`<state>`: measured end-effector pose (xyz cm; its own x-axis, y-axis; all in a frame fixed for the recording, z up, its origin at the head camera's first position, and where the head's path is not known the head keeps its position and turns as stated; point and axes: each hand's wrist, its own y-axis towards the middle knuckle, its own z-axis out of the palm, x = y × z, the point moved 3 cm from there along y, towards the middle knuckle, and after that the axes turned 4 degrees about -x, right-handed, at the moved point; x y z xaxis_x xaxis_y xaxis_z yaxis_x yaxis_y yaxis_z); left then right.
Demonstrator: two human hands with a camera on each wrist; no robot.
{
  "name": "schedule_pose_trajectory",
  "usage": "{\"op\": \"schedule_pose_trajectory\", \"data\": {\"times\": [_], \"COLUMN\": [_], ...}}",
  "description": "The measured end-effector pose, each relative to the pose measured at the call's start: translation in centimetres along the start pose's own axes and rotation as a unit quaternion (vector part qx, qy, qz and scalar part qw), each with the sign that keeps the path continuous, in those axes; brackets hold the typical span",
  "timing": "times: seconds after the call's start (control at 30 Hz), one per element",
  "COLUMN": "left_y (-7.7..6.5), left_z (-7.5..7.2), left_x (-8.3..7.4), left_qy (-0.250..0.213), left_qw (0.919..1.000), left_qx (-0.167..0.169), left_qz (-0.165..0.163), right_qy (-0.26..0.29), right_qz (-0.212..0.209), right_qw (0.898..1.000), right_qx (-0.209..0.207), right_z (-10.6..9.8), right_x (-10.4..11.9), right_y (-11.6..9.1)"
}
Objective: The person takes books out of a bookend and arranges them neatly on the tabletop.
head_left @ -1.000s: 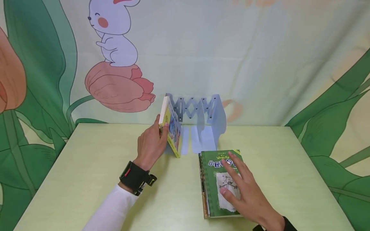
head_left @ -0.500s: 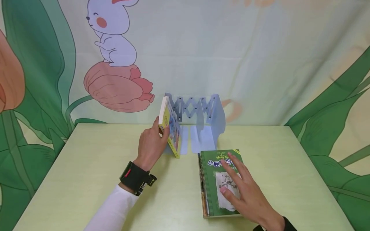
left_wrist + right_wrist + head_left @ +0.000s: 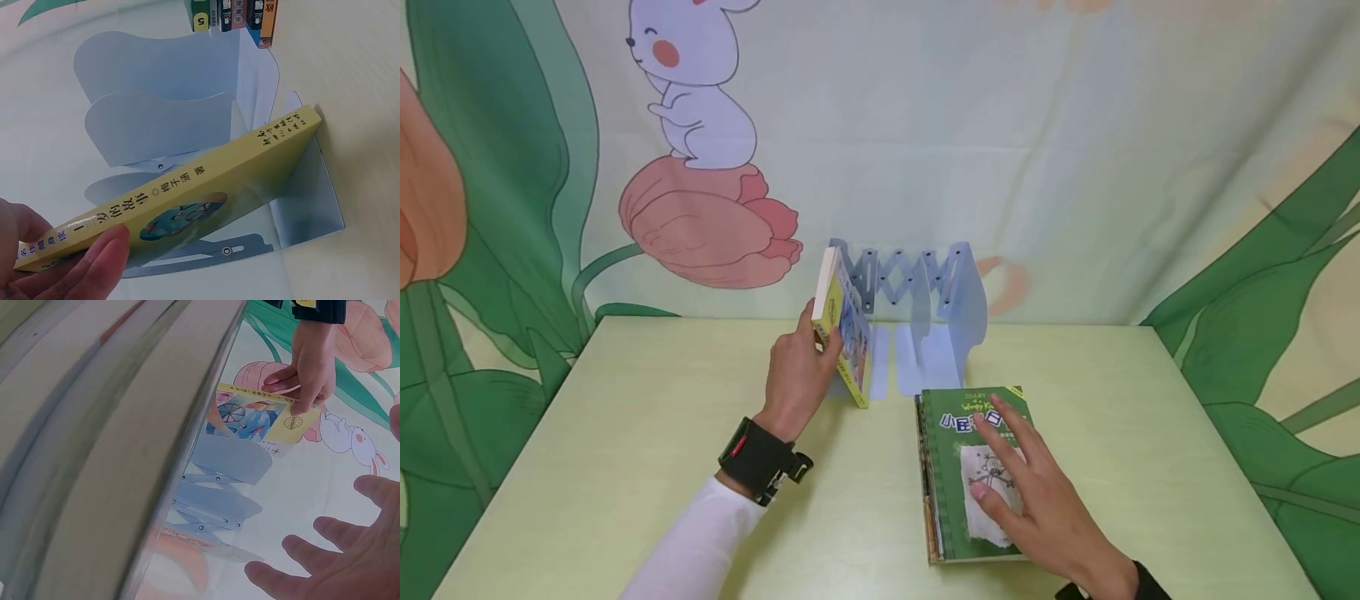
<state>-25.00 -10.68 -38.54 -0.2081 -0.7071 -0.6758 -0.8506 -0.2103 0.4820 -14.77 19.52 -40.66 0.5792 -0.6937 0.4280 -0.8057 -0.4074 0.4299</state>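
My left hand (image 3: 793, 379) grips a yellow paperback book (image 3: 854, 354) by its spine, thumb on the front cover and fingers behind. The book stands upright, slightly tilted, at the left end of a pale blue expandable book rack (image 3: 973, 312). In the left wrist view, the yellow spine (image 3: 169, 181) runs diagonally, its lower end at the rack's base plate (image 3: 312, 206). My right hand (image 3: 1045, 492) is over a stack of books topped by a green Wimpy Kid book (image 3: 943, 483), fingers spread. The right wrist view has this hand (image 3: 350, 550) with fingers extended, beside the page edges (image 3: 137, 437).
The rack's thin upright divider (image 3: 921, 308) and right end panel stand behind the stack. A light yellow-green table (image 3: 647, 433) carries everything, with a printed cloth backdrop (image 3: 1075, 167) behind its far edge.
My left hand and wrist have shifted slightly to the right while keeping hold of the yellow book. The book, rack, stack and right hand look unchanged.
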Motion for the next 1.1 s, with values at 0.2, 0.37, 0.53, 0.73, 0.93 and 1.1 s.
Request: {"op": "schedule_pose_trajectory", "data": {"times": [0.2,0.37,0.53,0.73,0.93,1.1], "left_y": [0.2,0.3,0.2,0.2,0.2,0.2], "left_z": [-0.3,-0.8,-1.5,-2.1,-2.7,-3.3], "left_x": [-0.5,-1.3,-2.0,-2.7,-3.4,-4.0], "left_qy": [-0.013,-0.016,-0.021,-0.023,-0.025,-0.03], "left_qw": [0.9994,0.9984,0.9974,0.9962,0.9948,0.9934], "left_qx": [-0.027,-0.043,-0.054,-0.063,-0.07,-0.077], "left_qz": [0.015,0.033,0.043,0.056,0.07,0.079], "right_qy": [0.0,-0.001,0.0,-0.003,-0.003,-0.003], "right_qz": [0.003,0.004,0.007,0.005,0.002,0.006], "right_qw": [1.0,1.0,1.0,1.0,1.0,1.0], "right_qx": [-0.003,-0.005,-0.007,-0.009,-0.009,-0.009], "right_z": [-0.1,-0.2,-0.3,-0.5,-0.7,-0.8], "right_x": [0.0,0.1,0.1,0.1,0.2,0.1], "right_y": [0.1,0.2,0.2,0.1,0.0,0.1]}}
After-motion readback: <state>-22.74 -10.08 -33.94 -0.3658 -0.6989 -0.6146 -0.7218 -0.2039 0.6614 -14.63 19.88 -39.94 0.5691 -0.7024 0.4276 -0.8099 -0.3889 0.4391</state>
